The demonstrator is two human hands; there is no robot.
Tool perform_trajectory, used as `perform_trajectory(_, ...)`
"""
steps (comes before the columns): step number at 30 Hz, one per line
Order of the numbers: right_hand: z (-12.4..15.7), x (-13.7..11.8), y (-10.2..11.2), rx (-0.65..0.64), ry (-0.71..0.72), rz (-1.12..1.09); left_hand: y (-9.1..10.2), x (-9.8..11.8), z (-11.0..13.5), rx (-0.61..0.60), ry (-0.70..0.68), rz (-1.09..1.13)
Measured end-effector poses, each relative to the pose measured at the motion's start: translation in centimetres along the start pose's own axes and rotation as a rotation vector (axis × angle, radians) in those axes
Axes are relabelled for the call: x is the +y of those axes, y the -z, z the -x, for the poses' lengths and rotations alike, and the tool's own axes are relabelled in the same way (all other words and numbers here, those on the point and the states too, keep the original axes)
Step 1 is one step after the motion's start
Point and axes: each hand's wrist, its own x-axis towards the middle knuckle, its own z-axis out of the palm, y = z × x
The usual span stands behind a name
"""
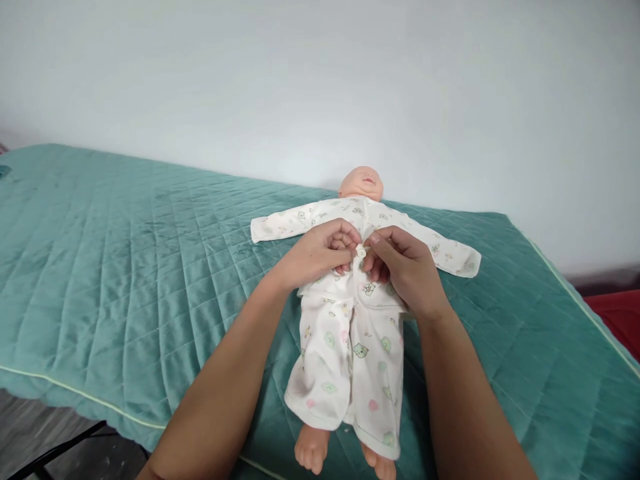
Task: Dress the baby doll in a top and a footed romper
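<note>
Pinching the shirt (357, 288) front at a small button (361, 253) with both left hand (323, 250) and right hand (406, 263), on a doll (361, 184) lying face up on a green quilt (150, 280).

A teal quilted cover (125, 267) is spread over the whole of the raised surface, its top stitched in a diamond pattern and its borders trimmed with pale piping (50, 378). Directly on it, right of the middle, a doll (370, 320) is laid on its back, dressed in a white printed top (330, 290) and matching trousers (325, 373). The head (361, 182) is placed near the far edge, both sleeves are stretched out sideways, and the bare feet (311, 448) are pointed toward the near edge.
</note>
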Motion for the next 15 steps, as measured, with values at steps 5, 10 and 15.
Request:
perform_trajectory(5, 0.0, 0.0, 0.1, 0.017, 0.001, -0.008, 0.7, 0.3, 0.5, -0.076, 0.07, -0.03)
perform_trajectory(10, 0.0, 0.0, 0.0, 0.029, 0.01, -0.003, 1.5, 0.6, 0.8, -0.117, 0.194, -0.038)
perform_trajectory(15, -0.1, 0.2, -0.3, 0.148, 0.085, -0.049, 1.7, 0.5, 0.8, -0.129, 0.17, 0.011)
